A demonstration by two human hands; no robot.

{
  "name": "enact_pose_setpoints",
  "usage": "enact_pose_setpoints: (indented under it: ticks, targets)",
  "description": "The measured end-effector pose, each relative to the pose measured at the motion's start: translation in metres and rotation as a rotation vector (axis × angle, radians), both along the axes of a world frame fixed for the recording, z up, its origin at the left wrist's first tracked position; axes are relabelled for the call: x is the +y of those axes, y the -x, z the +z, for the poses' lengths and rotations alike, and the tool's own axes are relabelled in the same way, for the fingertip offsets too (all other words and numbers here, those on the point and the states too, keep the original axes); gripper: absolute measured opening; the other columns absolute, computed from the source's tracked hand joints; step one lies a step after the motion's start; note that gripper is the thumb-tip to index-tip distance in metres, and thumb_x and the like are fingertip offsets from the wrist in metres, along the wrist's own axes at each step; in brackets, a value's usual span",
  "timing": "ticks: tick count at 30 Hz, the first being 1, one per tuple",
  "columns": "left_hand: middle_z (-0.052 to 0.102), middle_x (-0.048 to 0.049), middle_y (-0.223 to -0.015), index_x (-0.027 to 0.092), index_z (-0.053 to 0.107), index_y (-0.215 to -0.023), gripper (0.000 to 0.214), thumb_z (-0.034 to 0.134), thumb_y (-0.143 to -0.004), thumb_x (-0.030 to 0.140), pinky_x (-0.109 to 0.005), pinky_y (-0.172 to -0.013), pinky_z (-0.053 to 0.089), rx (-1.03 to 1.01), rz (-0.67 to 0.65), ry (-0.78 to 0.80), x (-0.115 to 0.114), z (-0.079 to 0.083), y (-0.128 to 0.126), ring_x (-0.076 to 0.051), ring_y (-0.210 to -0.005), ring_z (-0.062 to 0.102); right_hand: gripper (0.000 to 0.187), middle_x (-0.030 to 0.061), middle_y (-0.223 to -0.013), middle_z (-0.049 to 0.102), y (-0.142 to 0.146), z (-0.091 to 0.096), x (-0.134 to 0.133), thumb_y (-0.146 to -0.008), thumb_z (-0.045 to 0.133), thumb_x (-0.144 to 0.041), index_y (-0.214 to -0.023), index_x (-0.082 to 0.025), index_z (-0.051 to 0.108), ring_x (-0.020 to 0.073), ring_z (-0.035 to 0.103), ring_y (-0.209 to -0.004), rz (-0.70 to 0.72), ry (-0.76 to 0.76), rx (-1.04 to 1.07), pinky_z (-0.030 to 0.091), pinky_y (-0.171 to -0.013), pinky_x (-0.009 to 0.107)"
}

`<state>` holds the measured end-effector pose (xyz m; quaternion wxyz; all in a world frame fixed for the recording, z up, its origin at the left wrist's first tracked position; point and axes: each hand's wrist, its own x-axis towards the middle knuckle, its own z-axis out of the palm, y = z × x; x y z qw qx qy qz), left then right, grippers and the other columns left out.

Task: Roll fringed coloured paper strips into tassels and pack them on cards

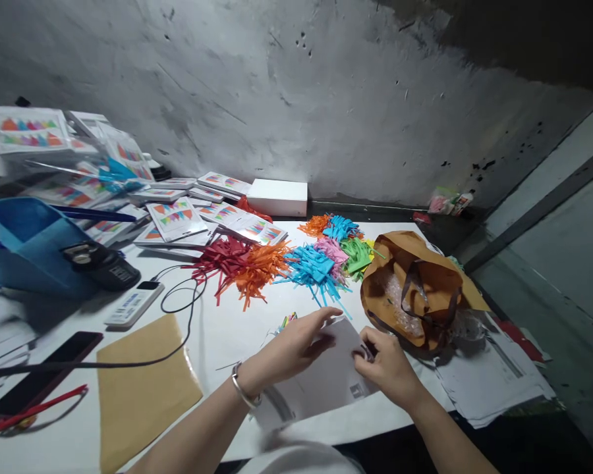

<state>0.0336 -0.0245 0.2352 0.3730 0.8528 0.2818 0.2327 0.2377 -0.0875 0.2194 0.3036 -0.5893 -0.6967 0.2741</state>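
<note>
A flat white box (pixel 340 372) with grey print lies tilted at the table's front edge, close to my body. My left hand (pixel 301 339) rests over its upper left part, fingers stretched out and thumb apart, a metal bangle on the wrist. At the right edge of the box, my right hand (pixel 383 362) is closed in a pinch on the edge or flap. Just beyond my hands lie bundles of paper tassels: blue (pixel 311 266), orange (pixel 259 270), dark red (pixel 225 260), pink (pixel 332 251) and green (pixel 356 255).
Printed packs (pixel 178 217) pile up at the back left, near a white box (pixel 277 197). A brown bag (pixel 410 289) holding clear plastic stands right. Left are a blue bag (pixel 34 250), a power strip (pixel 135 304), a phone (pixel 44 375), red glasses (pixel 42 408) and a tan envelope (pixel 145 388).
</note>
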Motion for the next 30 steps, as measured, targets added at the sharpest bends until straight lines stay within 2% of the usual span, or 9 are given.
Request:
enact_pose_setpoints:
  ticks: [5, 12, 17, 19, 23, 27, 30]
  targets:
    - [0.065, -0.0027, -0.096, 0.025, 0.044, -0.128, 0.032, 0.039, -0.097, 0.031, -0.025, -0.071, 0.044, 0.052, -0.044, 0.074, -0.001, 0.004, 0.002, -0.016, -0.079, 0.059, 0.012, -0.0064, -0.062, 0.044, 0.005, -0.001, -0.005, -0.072, 0.05, -0.011, -0.066, -0.02, 0.044, 0.0097, 0.042, -0.059, 0.0, 0.025, -0.031, 0.028, -0.055, 0.021]
    - [0.065, -0.0025, -0.096, 0.024, 0.047, -0.126, 0.038, 0.041, -0.095, 0.045, -0.024, -0.07, 0.044, 0.046, -0.045, 0.193, 0.003, 0.006, 0.004, -0.016, -0.082, 0.057, 0.015, -0.0067, -0.062, 0.042, 0.009, 0.005, -0.008, -0.071, 0.05, -0.012, -0.065, -0.02, 0.04, 0.0095, 0.04, -0.059, 0.004, 0.066, -0.054, 0.026, -0.055, 0.022]
    - [0.065, -0.0044, -0.102, 0.023, 0.049, -0.124, 0.037, 0.042, -0.095, 0.045, -0.025, -0.073, 0.044, 0.03, -0.054, 0.209, 0.002, 0.003, 0.002, -0.016, -0.083, 0.057, 0.011, -0.008, -0.061, 0.04, 0.008, 0.003, -0.007, -0.069, 0.05, -0.013, -0.066, -0.02, 0.043, 0.0086, 0.037, -0.057, 0.066, 0.229, 0.16, 0.026, -0.052, 0.02]
    - [0.065, -0.005, -0.103, 0.023, 0.05, -0.123, 0.036, 0.042, -0.095, 0.044, -0.026, -0.074, 0.044, 0.019, -0.058, 0.193, 0.001, 0.002, 0.001, -0.017, -0.084, 0.057, 0.01, -0.008, -0.061, 0.039, 0.008, 0.0, -0.008, -0.069, 0.051, -0.013, -0.066, -0.02, 0.044, 0.0085, 0.036, -0.058, 0.054, 0.247, 0.198, 0.025, -0.051, 0.02]
    - [0.065, -0.0046, -0.099, 0.023, 0.051, -0.121, 0.035, 0.04, -0.095, 0.044, -0.026, -0.072, 0.043, 0.022, -0.069, 0.163, -0.003, 0.004, -0.001, -0.016, -0.081, 0.057, 0.008, -0.0077, -0.062, 0.04, 0.01, -0.006, -0.01, -0.068, 0.052, -0.011, -0.069, -0.019, 0.049, 0.0085, 0.035, -0.059, 0.057, 0.261, 0.247, 0.025, -0.052, 0.02]
    - [0.065, -0.0038, -0.093, 0.021, 0.053, -0.117, 0.035, 0.044, -0.093, 0.046, -0.023, -0.066, 0.042, 0.026, -0.092, 0.154, -0.005, 0.004, -0.003, -0.015, -0.074, 0.056, 0.016, -0.0067, -0.065, 0.046, 0.012, -0.008, -0.013, -0.066, 0.054, -0.011, -0.08, -0.017, 0.058, 0.0088, 0.038, -0.059, 0.11, 0.407, 0.421, 0.028, -0.051, 0.02]
    - [0.063, -0.002, -0.082, 0.019, 0.055, -0.108, 0.033, 0.043, -0.094, 0.046, -0.022, -0.06, 0.039, 0.044, -0.087, 0.118, -0.005, 0.005, -0.003, -0.013, -0.066, 0.051, 0.021, -0.0048, -0.07, 0.051, 0.008, -0.006, -0.015, -0.067, 0.065, -0.017, -0.088, -0.017, 0.062, 0.0108, 0.044, -0.064, 0.144, 0.444, 0.552, 0.034, -0.056, 0.02]
